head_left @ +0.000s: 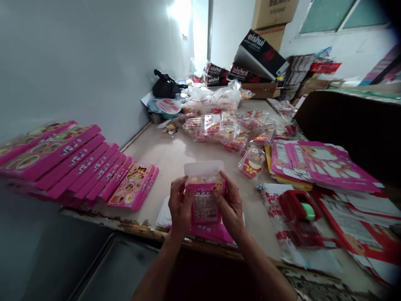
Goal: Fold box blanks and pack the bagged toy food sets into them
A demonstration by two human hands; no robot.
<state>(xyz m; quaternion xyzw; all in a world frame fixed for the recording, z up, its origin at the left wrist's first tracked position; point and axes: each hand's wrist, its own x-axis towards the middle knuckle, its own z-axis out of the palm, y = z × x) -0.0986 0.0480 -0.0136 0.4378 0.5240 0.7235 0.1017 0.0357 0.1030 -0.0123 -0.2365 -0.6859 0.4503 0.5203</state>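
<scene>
Between my two hands is a small pink cardboard box, its white top flap standing up. Something in clear plastic shows at its open top; what it is I cannot make out. My left hand grips the box's left side, thumb on the front. On the right side, my right hand holds it with the thumb near the upper front edge. Beneath the box, flat pink cartons lie at the table's front edge. Just beyond to the right lies a clear packet with a red and yellow piece inside.
Closed pink boxes lean in a long row at left. Clear packets heap up at the table's middle back. To the right are unfolded pink cartons and a red tape dispenser. Black printed boxes stand behind.
</scene>
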